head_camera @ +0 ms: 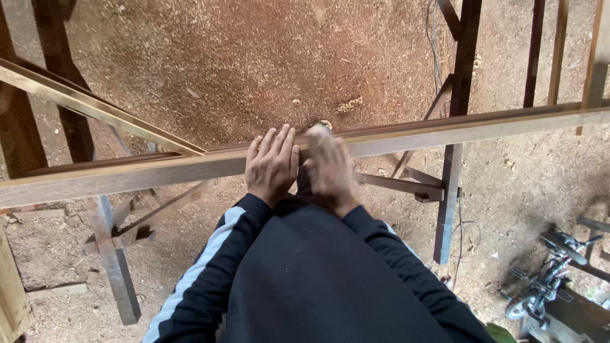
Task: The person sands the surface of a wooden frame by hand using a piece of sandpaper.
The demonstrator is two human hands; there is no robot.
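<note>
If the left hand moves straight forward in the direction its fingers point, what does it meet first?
Probably nothing solid: past the long wooden beam under the left hand, only the sawdust-covered ground shows, well below. Depth is unclear.

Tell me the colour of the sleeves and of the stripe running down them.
The sleeves are black with a white stripe down the outer side, clearest in the head view.

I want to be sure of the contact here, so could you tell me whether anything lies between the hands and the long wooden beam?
Nothing visible does: the left hand lies flat on the long wooden beam, and the blurred right hand lies beside it.
</note>
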